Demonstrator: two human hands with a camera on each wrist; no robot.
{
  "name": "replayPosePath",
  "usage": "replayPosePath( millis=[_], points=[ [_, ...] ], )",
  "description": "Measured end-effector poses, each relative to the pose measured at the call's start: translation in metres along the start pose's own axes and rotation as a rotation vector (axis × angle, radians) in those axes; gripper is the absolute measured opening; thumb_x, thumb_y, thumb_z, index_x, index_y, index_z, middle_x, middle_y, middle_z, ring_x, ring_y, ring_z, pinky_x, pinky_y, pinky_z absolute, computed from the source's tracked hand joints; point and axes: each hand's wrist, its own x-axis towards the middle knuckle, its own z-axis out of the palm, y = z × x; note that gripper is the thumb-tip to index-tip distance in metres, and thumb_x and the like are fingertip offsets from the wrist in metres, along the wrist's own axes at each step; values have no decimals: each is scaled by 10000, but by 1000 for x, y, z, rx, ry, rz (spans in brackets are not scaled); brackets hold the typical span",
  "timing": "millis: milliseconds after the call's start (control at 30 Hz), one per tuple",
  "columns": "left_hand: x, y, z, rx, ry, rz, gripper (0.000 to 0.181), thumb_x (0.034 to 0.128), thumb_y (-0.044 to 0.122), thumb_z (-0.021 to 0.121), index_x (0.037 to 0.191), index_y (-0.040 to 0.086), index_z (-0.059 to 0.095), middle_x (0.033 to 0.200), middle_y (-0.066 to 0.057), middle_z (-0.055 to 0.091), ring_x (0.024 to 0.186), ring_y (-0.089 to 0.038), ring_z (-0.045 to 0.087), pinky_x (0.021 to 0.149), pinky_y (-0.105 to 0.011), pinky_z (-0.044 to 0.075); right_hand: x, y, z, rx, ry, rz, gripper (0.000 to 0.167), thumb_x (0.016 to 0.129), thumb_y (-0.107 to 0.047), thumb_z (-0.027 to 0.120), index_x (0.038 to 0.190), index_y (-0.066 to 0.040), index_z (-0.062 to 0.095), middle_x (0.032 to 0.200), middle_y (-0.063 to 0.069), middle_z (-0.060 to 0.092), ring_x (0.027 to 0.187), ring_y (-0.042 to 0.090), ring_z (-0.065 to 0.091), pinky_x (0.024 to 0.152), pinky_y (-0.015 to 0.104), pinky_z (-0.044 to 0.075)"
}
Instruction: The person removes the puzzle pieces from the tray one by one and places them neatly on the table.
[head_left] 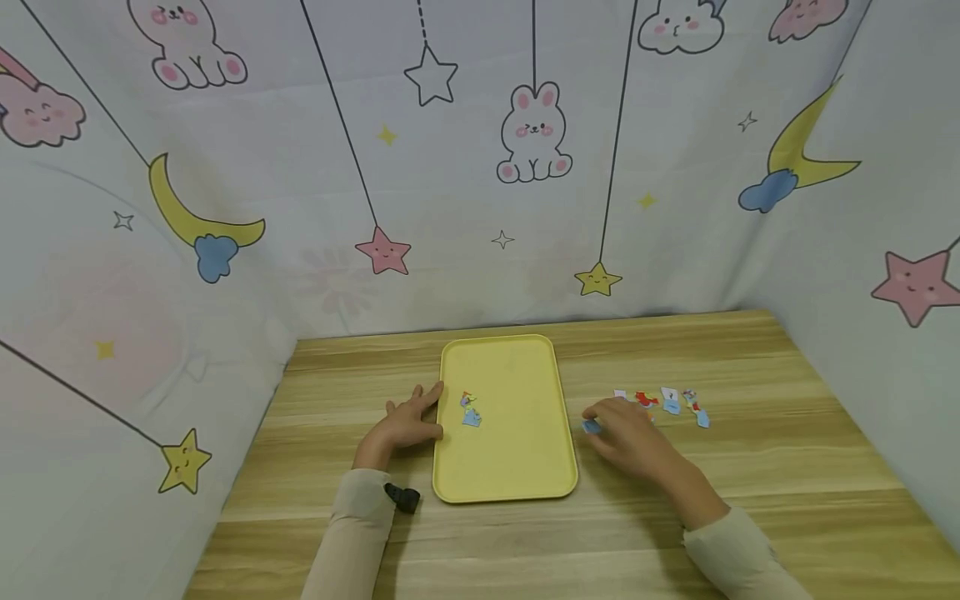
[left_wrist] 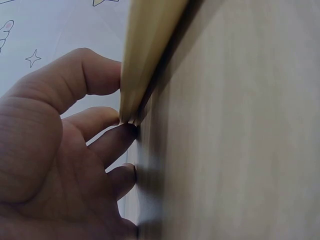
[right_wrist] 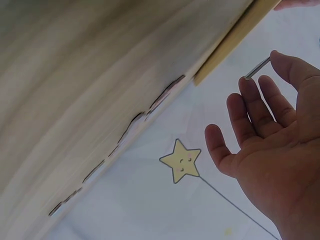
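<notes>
A yellow tray [head_left: 517, 454] lies on the wooden table, with a small patch of colourful jigsaw pieces [head_left: 471, 417] on its left half. At the tray's left edge my left hand [head_left: 405, 423] rests its thumb and a finger against the rim; in the left wrist view the fingertips [left_wrist: 107, 77] touch the tray's side wall. Just right of the tray, my right hand [head_left: 630, 437] pinches a thin, flat, blue jigsaw piece [head_left: 592, 427] between thumb and finger. That piece [right_wrist: 258, 68] appears edge-on, raised off the table, in the right wrist view.
Several loose jigsaw pieces [head_left: 671, 401] lie on the table [head_left: 780, 475] beyond and right of my right hand, partly hidden by it. A black wrist strap piece [head_left: 402, 497] sits at my left cuff. A printed cloth [head_left: 457, 192] hangs behind and at both sides.
</notes>
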Motion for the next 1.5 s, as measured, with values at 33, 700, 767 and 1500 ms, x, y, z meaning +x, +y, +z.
replayPosePath(
  millis=[33,700,767,1500],
  points=[
    [0,0,0,1,0,1,992,807,176,733,1684,129,272,1713,-255,181,1619,-378,60,1196,-708,-166,-1,2,-1,-2,5,-1,232,868,-60,816,1079,-29,725,1088,99,745,1055,322,682,904,553,534],
    [1,1,0,-5,1,-9,989,808,179,737,1682,131,277,1714,-241,186,1619,-371,58,1197,-698,-174,-21,29,-23,0,25,87,221,879,-56,822,1080,-17,738,1063,108,761,1056,382,700,852,596,516],
    [1,1,0,-2,-1,-10,988,810,183,734,1683,137,275,1715,-245,178,1618,-373,62,1197,-700,-172,-21,31,-24,-9,22,92,206,882,-58,818,1069,-18,739,1043,95,761,1021,356,698,837,574,529],
    [2,1,1,-3,5,-1,998,802,170,746,1681,118,276,1709,-267,177,1615,-392,66,1192,-708,-172,-39,57,-37,-19,-26,218,208,925,-110,786,1118,-46,744,1096,77,763,1081,375,686,855,575,455]
  ],
)
